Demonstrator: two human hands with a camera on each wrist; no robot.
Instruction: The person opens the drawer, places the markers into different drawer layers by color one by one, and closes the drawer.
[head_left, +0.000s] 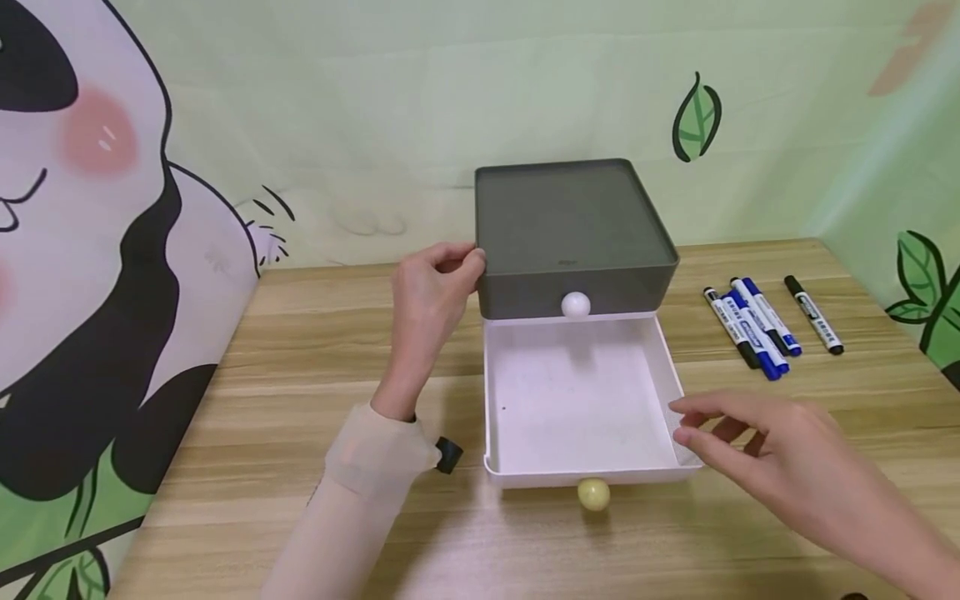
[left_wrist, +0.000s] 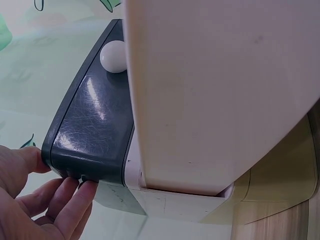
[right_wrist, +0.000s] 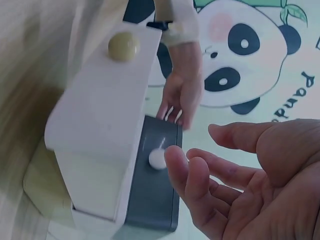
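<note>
A stacked desktop drawer box (head_left: 573, 221) stands on the table, with a dark grey top tier and a white knob (head_left: 576, 304). Its white drawer (head_left: 581, 408) is pulled out, and nothing lies inside. A yellow knob (head_left: 593, 494) sits on that drawer's front. My left hand (head_left: 431, 304) holds the grey tier at its left front corner; the left wrist view shows the thumb and fingers (left_wrist: 75, 207) on either side of the edge. Beside the drawer's right front corner is my right hand (head_left: 787, 454), fingers loosely bent and nothing between them.
Several markers (head_left: 750, 329) lie together on the table (head_left: 322, 350) to the right of the box, and a single black-capped marker (head_left: 814, 315) lies farther right. An olive bottom tier (left_wrist: 282, 175) is below the white drawer. A printed cloth (head_left: 375, 125) hangs close behind.
</note>
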